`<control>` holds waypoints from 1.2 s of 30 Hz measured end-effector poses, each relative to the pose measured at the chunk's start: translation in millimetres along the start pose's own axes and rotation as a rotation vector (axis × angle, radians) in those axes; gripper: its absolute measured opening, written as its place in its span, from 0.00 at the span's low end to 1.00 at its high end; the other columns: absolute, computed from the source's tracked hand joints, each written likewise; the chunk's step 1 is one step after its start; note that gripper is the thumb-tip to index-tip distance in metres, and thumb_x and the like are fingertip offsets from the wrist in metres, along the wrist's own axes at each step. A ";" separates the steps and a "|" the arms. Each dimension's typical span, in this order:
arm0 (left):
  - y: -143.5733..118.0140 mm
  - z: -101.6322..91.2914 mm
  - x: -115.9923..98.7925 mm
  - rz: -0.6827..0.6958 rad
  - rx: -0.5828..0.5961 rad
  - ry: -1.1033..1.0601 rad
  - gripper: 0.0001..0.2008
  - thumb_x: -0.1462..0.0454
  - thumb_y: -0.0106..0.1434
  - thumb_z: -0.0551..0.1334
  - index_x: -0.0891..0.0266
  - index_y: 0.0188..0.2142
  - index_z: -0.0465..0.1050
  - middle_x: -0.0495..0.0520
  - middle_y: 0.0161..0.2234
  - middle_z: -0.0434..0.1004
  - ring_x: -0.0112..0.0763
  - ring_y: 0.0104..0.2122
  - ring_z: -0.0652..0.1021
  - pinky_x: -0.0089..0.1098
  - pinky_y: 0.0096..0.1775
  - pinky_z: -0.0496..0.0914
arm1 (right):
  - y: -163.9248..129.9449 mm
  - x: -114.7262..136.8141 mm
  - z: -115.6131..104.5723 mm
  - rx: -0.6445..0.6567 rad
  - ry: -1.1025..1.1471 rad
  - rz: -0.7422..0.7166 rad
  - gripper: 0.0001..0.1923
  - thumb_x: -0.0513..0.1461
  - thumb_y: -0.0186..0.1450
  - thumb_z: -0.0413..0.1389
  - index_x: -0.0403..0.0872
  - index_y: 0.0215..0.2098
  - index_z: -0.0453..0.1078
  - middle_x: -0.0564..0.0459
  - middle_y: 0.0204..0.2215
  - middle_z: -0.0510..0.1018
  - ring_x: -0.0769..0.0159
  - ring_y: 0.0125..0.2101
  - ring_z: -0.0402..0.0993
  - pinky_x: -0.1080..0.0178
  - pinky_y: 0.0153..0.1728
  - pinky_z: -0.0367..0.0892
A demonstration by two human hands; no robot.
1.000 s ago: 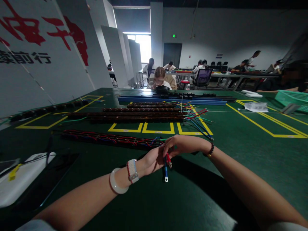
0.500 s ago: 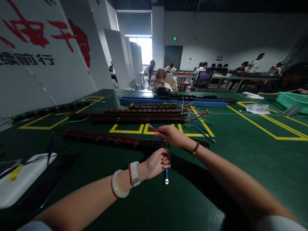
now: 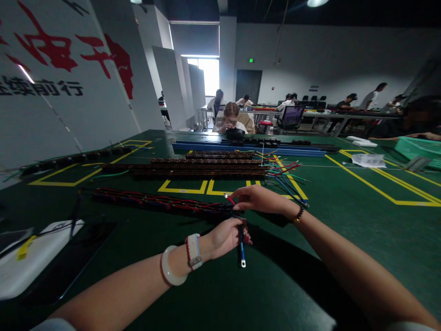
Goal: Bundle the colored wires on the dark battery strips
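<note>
My left hand (image 3: 229,235) is closed around a blue cable (image 3: 242,250), whose metal ring lug points toward me. Just above and to the right, my right hand (image 3: 264,200) pinches a red cable (image 3: 230,200); its lug end points left and away. Both cables are at the right end of a long dark wiring harness (image 3: 155,201) with red and blue wires, which lies across the green table (image 3: 289,276). My fingers hide where the cables join the harness.
More harnesses (image 3: 206,169) lie behind, their coloured wire ends fanning right. Beyond them are blue rails (image 3: 292,151). A white device (image 3: 37,257) lies at left, a plastic bag (image 3: 368,160) and green basket (image 3: 418,148) at right. A person (image 3: 230,120) sits opposite.
My right hand has come down and to the right, bringing the red cable closer to my left hand. My left hand and the blue cable have shifted slightly right.
</note>
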State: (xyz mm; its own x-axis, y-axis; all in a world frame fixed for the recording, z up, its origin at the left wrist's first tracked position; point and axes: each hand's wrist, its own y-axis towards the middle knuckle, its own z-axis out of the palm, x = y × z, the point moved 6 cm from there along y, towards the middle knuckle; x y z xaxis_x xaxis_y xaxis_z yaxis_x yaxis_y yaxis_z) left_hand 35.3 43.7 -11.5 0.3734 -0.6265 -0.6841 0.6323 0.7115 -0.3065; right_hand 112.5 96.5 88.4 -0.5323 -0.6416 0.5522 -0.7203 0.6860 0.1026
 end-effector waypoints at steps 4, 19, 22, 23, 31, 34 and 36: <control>-2.0 1.1 -2.5 0.027 0.027 0.103 0.04 0.65 0.64 0.55 0.65 0.36 0.63 0.54 0.29 0.71 0.33 0.33 0.76 0.41 0.45 0.66 | -17.1 -37.5 -8.9 -0.038 -0.266 0.114 0.16 0.41 0.62 0.58 0.46 0.49 0.71 0.50 0.33 0.78 0.68 0.29 0.72 0.69 0.29 0.62; -15.1 -24.5 -22.0 -0.233 0.034 0.837 0.18 0.49 0.61 0.55 0.60 0.26 0.61 0.41 0.13 0.55 0.20 0.10 0.58 0.23 0.16 0.54 | -15.9 -67.1 -0.9 0.036 -0.385 0.127 0.12 0.43 0.66 0.53 0.46 0.39 0.77 0.48 0.35 0.80 0.64 0.34 0.75 0.68 0.34 0.62; -14.7 -23.2 -25.3 -0.238 0.052 0.907 0.20 0.47 0.62 0.53 0.60 0.26 0.61 0.45 0.13 0.61 0.24 0.11 0.63 0.25 0.17 0.60 | -16.1 -66.1 -1.1 0.023 -0.421 0.126 0.12 0.43 0.66 0.53 0.47 0.38 0.77 0.48 0.34 0.80 0.63 0.33 0.75 0.68 0.33 0.61; -14.3 -21.3 -25.2 -0.248 0.074 0.936 0.21 0.46 0.62 0.51 0.61 0.26 0.62 0.48 0.14 0.64 0.26 0.12 0.66 0.27 0.18 0.62 | -16.4 -65.4 -1.1 0.022 -0.425 0.125 0.12 0.43 0.66 0.53 0.47 0.38 0.77 0.48 0.34 0.80 0.64 0.33 0.75 0.68 0.33 0.61; -18.4 -10.8 -34.9 -0.213 -0.036 1.249 0.26 0.44 0.61 0.51 0.64 0.22 0.67 0.56 0.16 0.72 0.30 0.13 0.70 0.30 0.19 0.64 | -17.5 -51.5 -10.3 0.001 -0.468 0.145 0.13 0.44 0.66 0.54 0.45 0.37 0.77 0.48 0.31 0.79 0.65 0.29 0.73 0.67 0.30 0.59; -18.5 -15.9 -32.2 -0.174 -0.090 1.144 0.24 0.47 0.60 0.55 0.63 0.20 0.67 0.53 0.13 0.69 0.27 0.10 0.66 0.27 0.16 0.61 | -19.3 -6.2 -28.4 -0.228 -0.556 -0.029 0.14 0.43 0.68 0.51 0.45 0.35 0.75 0.48 0.29 0.77 0.65 0.31 0.70 0.64 0.35 0.59; -16.3 -21.3 -26.1 -0.180 -0.086 0.835 0.19 0.52 0.59 0.60 0.65 0.20 0.68 0.52 0.13 0.69 0.25 0.11 0.67 0.25 0.17 0.60 | -31.7 38.8 -32.6 -0.354 -0.602 -0.216 0.17 0.44 0.69 0.47 0.47 0.33 0.74 0.50 0.27 0.74 0.65 0.31 0.69 0.60 0.39 0.60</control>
State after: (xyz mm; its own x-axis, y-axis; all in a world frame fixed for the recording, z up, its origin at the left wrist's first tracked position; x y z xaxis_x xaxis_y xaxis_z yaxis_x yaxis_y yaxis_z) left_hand 0.7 55.2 -2.7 -0.3715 -0.3166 -0.8728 0.5680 0.6661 -0.4834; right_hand 129.2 61.0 133.6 -0.6205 -0.7826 -0.0505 -0.7040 0.5275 0.4756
